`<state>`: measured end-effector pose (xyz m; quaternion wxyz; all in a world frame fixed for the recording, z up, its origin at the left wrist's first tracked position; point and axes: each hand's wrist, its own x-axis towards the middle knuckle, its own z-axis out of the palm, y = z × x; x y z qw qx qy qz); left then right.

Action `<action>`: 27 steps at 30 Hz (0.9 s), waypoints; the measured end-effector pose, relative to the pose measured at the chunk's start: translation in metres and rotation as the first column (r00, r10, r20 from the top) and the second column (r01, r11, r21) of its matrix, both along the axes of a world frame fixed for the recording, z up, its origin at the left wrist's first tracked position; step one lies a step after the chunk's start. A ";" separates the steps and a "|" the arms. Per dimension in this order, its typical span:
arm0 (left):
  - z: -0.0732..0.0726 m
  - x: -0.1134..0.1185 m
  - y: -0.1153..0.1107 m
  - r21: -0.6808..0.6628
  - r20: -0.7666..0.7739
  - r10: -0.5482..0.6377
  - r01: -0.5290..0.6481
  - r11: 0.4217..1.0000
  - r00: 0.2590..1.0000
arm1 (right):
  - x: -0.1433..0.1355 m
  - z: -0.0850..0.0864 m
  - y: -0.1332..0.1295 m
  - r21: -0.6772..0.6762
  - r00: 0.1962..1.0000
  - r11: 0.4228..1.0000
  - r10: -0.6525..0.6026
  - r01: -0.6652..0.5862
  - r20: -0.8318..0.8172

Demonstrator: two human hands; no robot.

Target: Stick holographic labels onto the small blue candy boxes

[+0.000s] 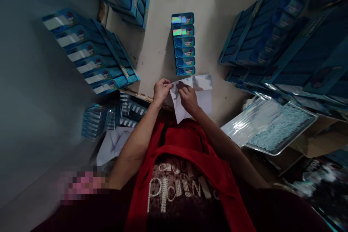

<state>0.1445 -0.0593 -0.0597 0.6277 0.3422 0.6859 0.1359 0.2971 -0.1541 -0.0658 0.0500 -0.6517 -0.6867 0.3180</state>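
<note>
My left hand [162,92] pinches the left upper corner of a white sheet of shiny silver stickers [204,98]. Over the same sheet, my right hand [188,98] has its fingers bent and closed at the silver strip; its fingertips are partly hidden. The sheet lies at the table's front edge with its lower left part hanging toward my red apron [179,134]. Just beyond it, a row of small blue boxes [185,52] stands on the table. The two farthest boxes carry rainbow-shining stickers on top; the nearer ones show a dark blue oval instead.
Blue boxes are stacked at left [108,54], and more box stacks [252,40] crowd the right. A metal tray [282,123] of small light-blue pieces sits at right, partly under clear plastic. Wrapped blue packs [94,121] lie low at left. The pale table [206,3] extends ahead.
</note>
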 end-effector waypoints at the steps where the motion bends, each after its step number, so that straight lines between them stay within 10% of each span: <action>1: 0.001 -0.001 0.001 0.001 -0.002 0.007 -0.007 1.000 1.000 | 0.000 0.002 -0.005 -0.008 1.000 1.000 0.012 -0.012 0.002; 9: 0.005 -0.009 0.009 0.212 -0.124 -0.115 0.140 0.967 0.986 | 0.007 0.020 -0.016 0.124 0.992 0.984 -0.127 0.125 0.006; 15: 0.007 -0.012 0.000 0.278 -0.166 -0.146 0.188 0.942 0.975 | 0.013 0.011 0.018 0.136 1.000 0.991 0.023 -0.021 -0.014; 22: 0.003 -0.015 0.001 0.094 0.012 -0.022 0.020 0.995 1.000 | 0.012 0.007 0.007 0.089 0.986 0.984 0.159 -0.155 -0.044; 27: -0.002 -0.017 0.008 0.156 -0.082 -0.051 0.064 0.986 0.995 | 0.013 0.027 -0.004 0.126 0.996 0.992 0.017 -0.006 -0.089</action>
